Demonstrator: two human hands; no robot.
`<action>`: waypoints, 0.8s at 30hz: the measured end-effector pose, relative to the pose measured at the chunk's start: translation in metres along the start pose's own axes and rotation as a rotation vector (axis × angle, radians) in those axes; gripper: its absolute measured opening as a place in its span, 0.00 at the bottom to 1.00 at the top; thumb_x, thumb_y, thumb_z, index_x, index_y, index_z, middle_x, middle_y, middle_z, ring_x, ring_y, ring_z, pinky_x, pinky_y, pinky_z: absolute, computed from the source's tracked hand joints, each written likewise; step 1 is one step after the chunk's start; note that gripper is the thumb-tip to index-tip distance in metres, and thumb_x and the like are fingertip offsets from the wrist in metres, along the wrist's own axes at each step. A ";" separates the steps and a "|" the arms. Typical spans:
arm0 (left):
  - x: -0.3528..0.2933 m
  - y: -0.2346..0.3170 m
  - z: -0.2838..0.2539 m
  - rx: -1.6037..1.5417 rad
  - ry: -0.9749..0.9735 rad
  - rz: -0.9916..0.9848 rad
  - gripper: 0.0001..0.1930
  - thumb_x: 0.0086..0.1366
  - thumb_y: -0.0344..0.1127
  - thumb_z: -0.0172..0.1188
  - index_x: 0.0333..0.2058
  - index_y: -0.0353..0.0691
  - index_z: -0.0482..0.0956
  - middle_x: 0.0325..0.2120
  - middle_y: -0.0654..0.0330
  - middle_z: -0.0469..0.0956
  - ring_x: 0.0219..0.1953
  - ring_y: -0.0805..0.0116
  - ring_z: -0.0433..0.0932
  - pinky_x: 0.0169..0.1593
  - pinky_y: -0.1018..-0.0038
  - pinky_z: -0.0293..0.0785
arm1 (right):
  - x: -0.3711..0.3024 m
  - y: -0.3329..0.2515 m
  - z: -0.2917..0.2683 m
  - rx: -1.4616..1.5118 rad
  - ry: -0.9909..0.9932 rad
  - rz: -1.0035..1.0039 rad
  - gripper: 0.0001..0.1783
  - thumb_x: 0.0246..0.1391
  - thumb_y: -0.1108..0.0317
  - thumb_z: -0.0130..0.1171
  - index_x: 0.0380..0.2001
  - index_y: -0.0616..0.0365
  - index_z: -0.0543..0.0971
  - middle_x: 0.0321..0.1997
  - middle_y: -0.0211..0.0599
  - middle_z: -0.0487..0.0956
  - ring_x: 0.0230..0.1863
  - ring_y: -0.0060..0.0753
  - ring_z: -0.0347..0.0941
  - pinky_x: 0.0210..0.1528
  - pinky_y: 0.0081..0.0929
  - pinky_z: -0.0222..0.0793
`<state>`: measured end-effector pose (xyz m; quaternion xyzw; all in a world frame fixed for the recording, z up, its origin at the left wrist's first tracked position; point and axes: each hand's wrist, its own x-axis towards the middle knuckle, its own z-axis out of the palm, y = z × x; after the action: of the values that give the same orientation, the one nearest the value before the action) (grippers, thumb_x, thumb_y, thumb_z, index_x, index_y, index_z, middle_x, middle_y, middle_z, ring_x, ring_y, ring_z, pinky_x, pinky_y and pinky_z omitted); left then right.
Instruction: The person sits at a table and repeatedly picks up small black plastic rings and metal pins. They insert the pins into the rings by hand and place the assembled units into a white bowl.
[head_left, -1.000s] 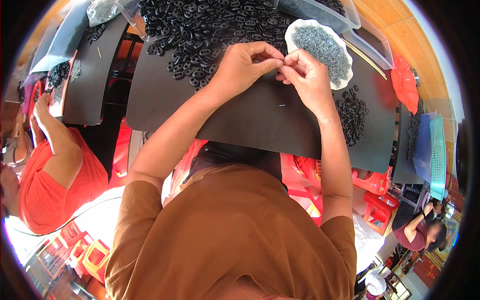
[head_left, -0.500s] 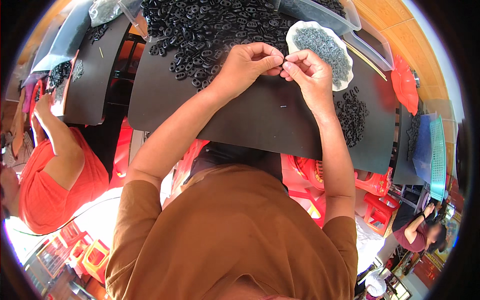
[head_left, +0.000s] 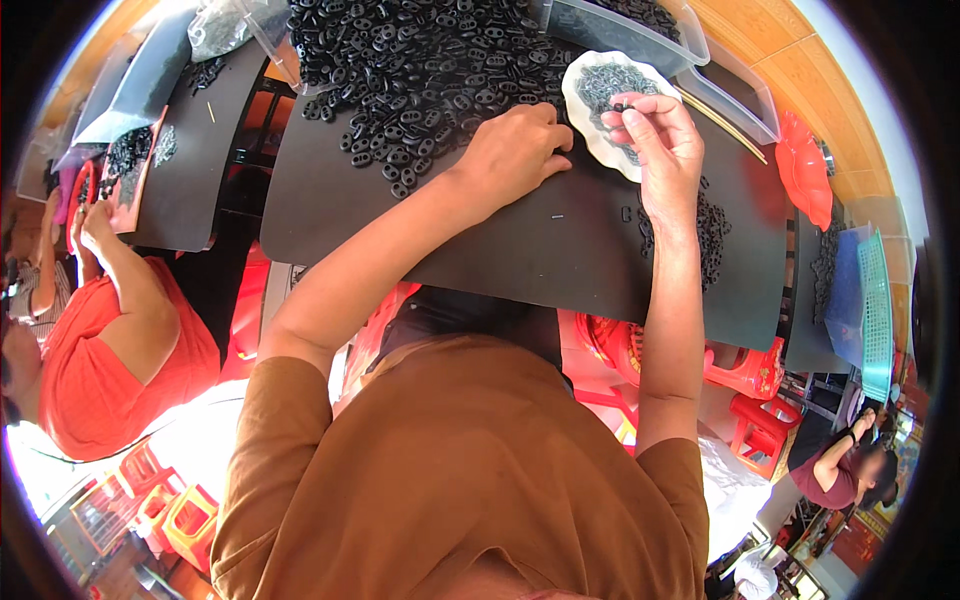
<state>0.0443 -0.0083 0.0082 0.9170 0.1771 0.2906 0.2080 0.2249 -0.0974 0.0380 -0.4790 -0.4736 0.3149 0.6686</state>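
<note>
My right hand point(head_left: 668, 145) is raised over the scalloped white dish point(head_left: 608, 147), its thumb and fingertips pinching a small black piece point(head_left: 619, 107). In the dish lies a heap of small grey slivers point(head_left: 608, 84). My left hand point(head_left: 512, 152) rests at the near right edge of a large pile of black oval pieces with two holes point(head_left: 400, 70). Its fingers are bent, with a gap between thumb and forefinger; nothing shows in it, though some fingertips are hidden. Beside my right wrist is a smaller heap of little black pieces point(head_left: 712, 235), partly covered by the forearm.
A dark table point(head_left: 480, 240) spreads before me. Clear plastic bins point(head_left: 690, 45) and thin sticks point(head_left: 725, 125) lie behind the dish, a red dish point(head_left: 803, 170) further right. At a table on the left, a person in a red shirt point(head_left: 130, 350) works. Red stools point(head_left: 765, 430) stand below.
My hands have parted from their meeting point. The right moved right over the dish with a small black piece; the left drew slightly back, to the pile's edge.
</note>
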 end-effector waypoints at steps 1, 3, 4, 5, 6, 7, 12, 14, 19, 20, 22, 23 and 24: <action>0.000 -0.003 0.000 0.009 -0.013 0.022 0.08 0.56 0.33 0.66 0.34 0.39 0.81 0.34 0.55 0.78 0.35 0.53 0.79 0.41 0.63 0.77 | 0.000 0.001 -0.001 0.017 -0.016 0.007 0.03 0.59 0.75 0.58 0.37 0.60 0.76 0.41 0.39 0.81 0.39 0.27 0.81 0.39 0.20 0.76; -0.003 -0.008 -0.002 0.002 -0.010 0.011 0.08 0.56 0.30 0.65 0.35 0.39 0.82 0.34 0.55 0.79 0.36 0.54 0.80 0.41 0.64 0.77 | -0.001 -0.002 0.003 0.018 -0.042 0.052 0.03 0.59 0.76 0.58 0.37 0.60 0.76 0.40 0.38 0.81 0.38 0.27 0.81 0.39 0.20 0.76; -0.005 -0.011 -0.005 -0.002 -0.009 0.005 0.08 0.55 0.29 0.65 0.35 0.39 0.82 0.33 0.55 0.79 0.36 0.55 0.80 0.42 0.64 0.77 | -0.002 -0.003 0.005 0.018 -0.054 0.075 0.03 0.59 0.76 0.58 0.37 0.60 0.76 0.40 0.38 0.81 0.38 0.27 0.81 0.39 0.20 0.77; -0.006 -0.012 -0.007 -0.057 -0.008 -0.014 0.08 0.56 0.28 0.64 0.36 0.38 0.82 0.34 0.55 0.80 0.37 0.57 0.80 0.42 0.66 0.78 | -0.004 -0.004 0.007 -0.005 -0.061 0.097 0.04 0.60 0.75 0.58 0.38 0.60 0.76 0.40 0.39 0.81 0.38 0.28 0.81 0.39 0.21 0.77; -0.008 -0.013 -0.010 -0.111 -0.004 -0.037 0.09 0.56 0.27 0.64 0.37 0.38 0.82 0.34 0.56 0.80 0.37 0.59 0.81 0.43 0.68 0.78 | -0.005 -0.004 0.009 -0.028 -0.071 0.121 0.04 0.60 0.75 0.57 0.39 0.61 0.75 0.40 0.39 0.81 0.38 0.28 0.81 0.39 0.21 0.77; -0.010 -0.013 -0.013 -0.165 0.000 -0.059 0.10 0.57 0.26 0.64 0.38 0.38 0.82 0.34 0.56 0.81 0.37 0.62 0.81 0.44 0.69 0.78 | -0.006 -0.005 0.012 -0.052 -0.082 0.144 0.05 0.61 0.74 0.57 0.39 0.61 0.75 0.40 0.40 0.81 0.38 0.28 0.81 0.40 0.21 0.77; -0.008 -0.017 -0.021 -0.893 0.014 -0.424 0.11 0.64 0.27 0.61 0.46 0.36 0.78 0.38 0.63 0.81 0.39 0.74 0.79 0.46 0.77 0.78 | -0.009 -0.002 0.019 -0.077 -0.119 0.125 0.06 0.59 0.76 0.57 0.40 0.63 0.77 0.37 0.37 0.81 0.36 0.28 0.81 0.36 0.21 0.77; -0.007 -0.025 -0.023 -1.107 -0.006 -0.502 0.11 0.67 0.28 0.59 0.48 0.37 0.77 0.42 0.66 0.79 0.40 0.77 0.78 0.47 0.79 0.77 | -0.010 -0.002 0.023 -0.079 -0.136 0.126 0.06 0.60 0.76 0.57 0.40 0.64 0.77 0.37 0.37 0.80 0.36 0.28 0.81 0.36 0.21 0.77; -0.007 -0.021 -0.026 -1.349 -0.029 -0.629 0.11 0.67 0.27 0.59 0.48 0.38 0.78 0.46 0.64 0.78 0.41 0.74 0.79 0.50 0.78 0.78 | -0.012 0.002 0.029 -0.079 -0.143 0.123 0.06 0.59 0.76 0.57 0.40 0.64 0.77 0.36 0.36 0.80 0.35 0.27 0.81 0.36 0.20 0.78; -0.007 -0.020 -0.027 -1.396 -0.037 -0.632 0.11 0.67 0.27 0.59 0.48 0.39 0.78 0.46 0.64 0.78 0.42 0.74 0.79 0.51 0.78 0.78 | -0.012 0.003 0.030 -0.090 -0.138 0.118 0.06 0.59 0.76 0.57 0.40 0.64 0.77 0.36 0.36 0.80 0.34 0.27 0.81 0.36 0.20 0.78; -0.007 -0.019 -0.028 -1.408 -0.022 -0.635 0.12 0.66 0.27 0.60 0.48 0.38 0.78 0.46 0.64 0.78 0.42 0.73 0.80 0.51 0.77 0.78 | -0.013 0.003 0.032 -0.116 -0.126 0.112 0.06 0.59 0.77 0.58 0.40 0.64 0.78 0.36 0.35 0.80 0.34 0.26 0.81 0.35 0.20 0.77; -0.007 -0.018 -0.029 -1.413 -0.014 -0.636 0.12 0.66 0.27 0.60 0.48 0.38 0.78 0.46 0.64 0.78 0.42 0.72 0.80 0.51 0.77 0.79 | -0.013 0.003 0.033 -0.131 -0.122 0.112 0.06 0.59 0.77 0.58 0.40 0.64 0.78 0.36 0.34 0.80 0.33 0.25 0.81 0.35 0.19 0.77; -0.007 -0.018 -0.029 -1.420 -0.008 -0.635 0.12 0.66 0.27 0.60 0.49 0.38 0.78 0.45 0.64 0.78 0.42 0.72 0.80 0.51 0.77 0.79 | -0.014 0.002 0.034 -0.147 -0.115 0.112 0.06 0.58 0.78 0.58 0.40 0.64 0.78 0.36 0.34 0.80 0.33 0.24 0.80 0.35 0.19 0.77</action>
<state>0.0173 0.0123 0.0180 0.4704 0.2018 0.2575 0.8196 0.1885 -0.0974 0.0347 -0.5336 -0.5055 0.3434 0.5847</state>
